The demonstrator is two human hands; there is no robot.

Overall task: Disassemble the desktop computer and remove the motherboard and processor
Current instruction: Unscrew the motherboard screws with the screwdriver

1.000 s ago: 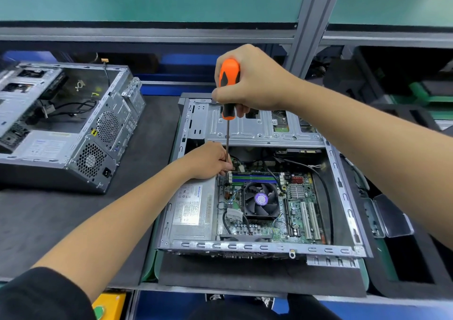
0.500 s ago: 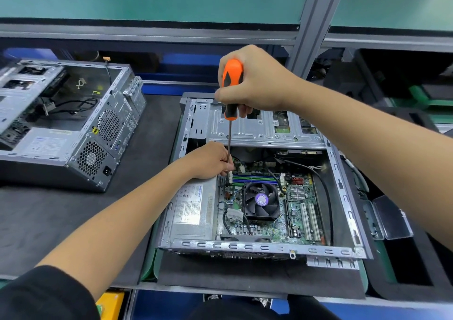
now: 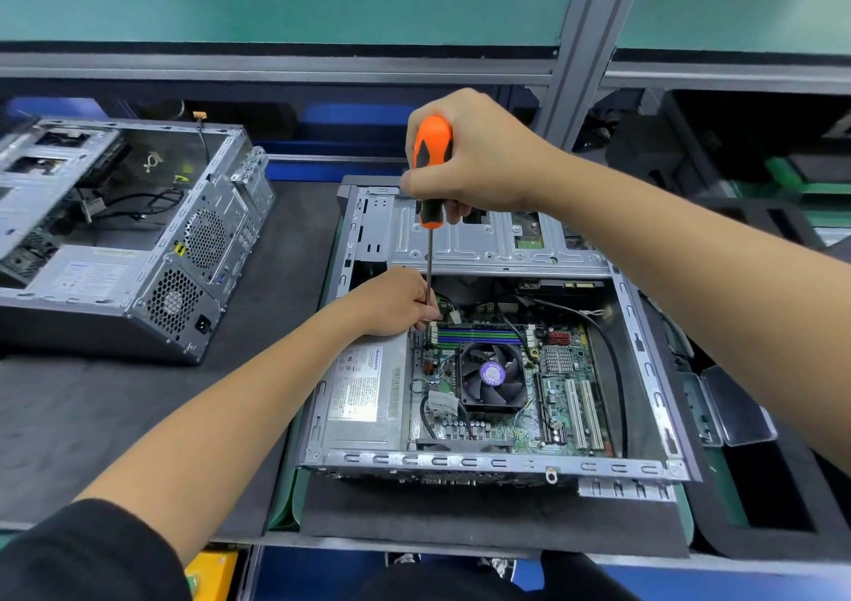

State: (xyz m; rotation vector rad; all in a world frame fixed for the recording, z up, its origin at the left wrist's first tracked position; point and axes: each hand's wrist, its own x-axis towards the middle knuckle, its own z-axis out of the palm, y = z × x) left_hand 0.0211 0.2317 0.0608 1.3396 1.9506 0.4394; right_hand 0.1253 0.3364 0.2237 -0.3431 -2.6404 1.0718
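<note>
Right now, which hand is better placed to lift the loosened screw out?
Left hand, probably: its fingertips pinch the screwdriver shaft by the tip at the motherboard corner. The right hand is occupied gripping the handle.

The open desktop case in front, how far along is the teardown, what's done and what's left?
Done: the side panel is off the desktop case, exposing the inside. In hand: the right hand grips the orange screwdriver, its tip down at the motherboard corner, where the left hand steadies the shaft. Left: the motherboard sits in place, with the cooler fan on it and the black cables attached; the processor is hidden beneath the fan.
</note>
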